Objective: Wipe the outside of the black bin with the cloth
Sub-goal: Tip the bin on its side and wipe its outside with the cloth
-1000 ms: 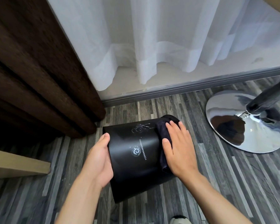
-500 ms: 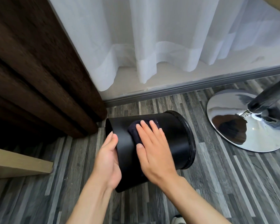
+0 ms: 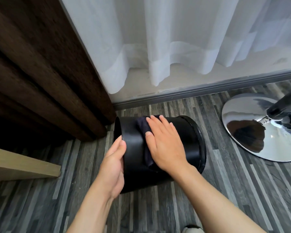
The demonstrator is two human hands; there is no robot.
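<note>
The black bin (image 3: 188, 137) lies on its side on the striped grey floor, its rimmed end to the right. My left hand (image 3: 113, 167) grips the bin's left end, thumb over the edge. My right hand (image 3: 165, 142) lies flat on the top of the bin's wall, fingers spread, pressing a dark cloth (image 3: 144, 130) against it. Most of the cloth is hidden under the palm; a fold sticks out to the left of the fingers.
A chrome round base (image 3: 265, 132) with a dark pole stands to the right. A brown curtain (image 3: 40, 73) hangs at the left, a white sheer curtain (image 3: 175, 39) behind. A wooden board edge (image 3: 23, 163) juts in at the left. A shoe tip (image 3: 191, 229) shows at the bottom.
The bin has rolled so its printed logo is out of sight and its rimmed end shows on the right. My right hand with the cloth slid leftward, then back slightly to the right.
</note>
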